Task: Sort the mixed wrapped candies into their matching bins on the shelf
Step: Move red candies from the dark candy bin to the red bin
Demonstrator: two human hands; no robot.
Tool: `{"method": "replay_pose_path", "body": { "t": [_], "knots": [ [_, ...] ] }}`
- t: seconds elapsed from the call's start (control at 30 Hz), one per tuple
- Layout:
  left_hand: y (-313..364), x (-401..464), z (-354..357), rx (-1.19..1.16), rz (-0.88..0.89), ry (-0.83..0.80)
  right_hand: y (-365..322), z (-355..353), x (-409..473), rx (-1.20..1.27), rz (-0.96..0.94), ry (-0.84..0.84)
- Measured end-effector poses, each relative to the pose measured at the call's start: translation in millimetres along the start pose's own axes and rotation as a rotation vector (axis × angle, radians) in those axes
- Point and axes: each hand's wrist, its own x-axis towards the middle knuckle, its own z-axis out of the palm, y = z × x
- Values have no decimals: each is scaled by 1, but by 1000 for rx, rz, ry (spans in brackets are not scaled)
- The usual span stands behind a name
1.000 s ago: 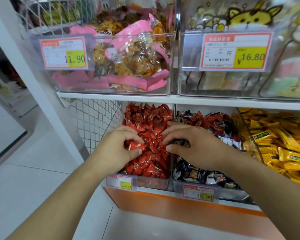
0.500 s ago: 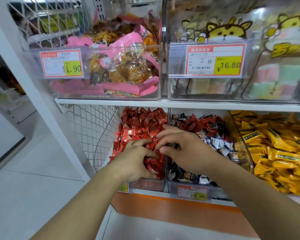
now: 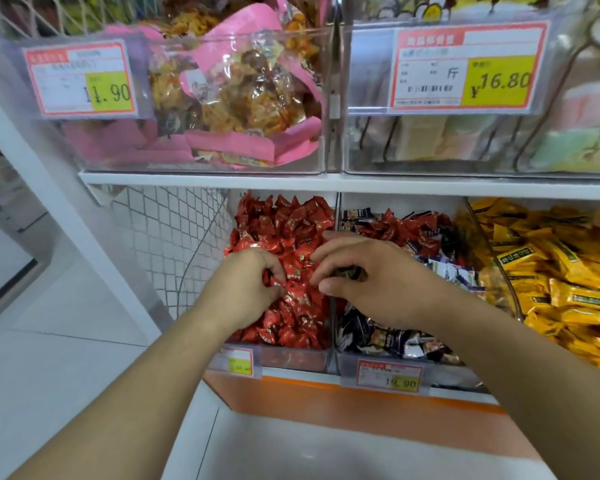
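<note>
Red-wrapped candies are picked over by two bare hands at a shop shelf's lower tier.

The left hand (image 3: 246,289) is curled into the red candy bin (image 3: 291,356), its fingers (image 3: 274,271) pinched on a red candy (image 3: 278,283), apparently to settle it among its own kind. The right hand (image 3: 371,285) is held over the divider, fingers bent around a dark wrapper (image 3: 347,273), probably a stray bound for the mixed bin (image 3: 378,367) alongside, where dark, red and purple wrappers are heaped. Yellow packets (image 3: 548,271) fill the next bin; pink-edged snack bags (image 3: 243,98) are stacked in the clear bin above.
</note>
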Motion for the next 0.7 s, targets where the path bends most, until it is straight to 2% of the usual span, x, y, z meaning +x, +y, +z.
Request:
{"method": "replay_pose_path", "body": {
  "t": [0.1, 0.3, 0.5, 0.63, 0.7],
  "knots": [
    [7, -5, -6, 41, 28, -16, 0, -1, -2, -5, -3, 6],
    [14, -16, -22, 68, 93, -163, -6, 3, -5, -69, -13, 25],
    [16, -24, -25, 160, 140, -30, -11, 8, -13, -197, -74, 51],
    [9, -16, -5, 85, 78, -167, -13, 7, -16, -202, -76, 32],
    [7, -12, 3, 151, 41, -242, -13, 7, -14, -214, -79, 26]
  ]
}}
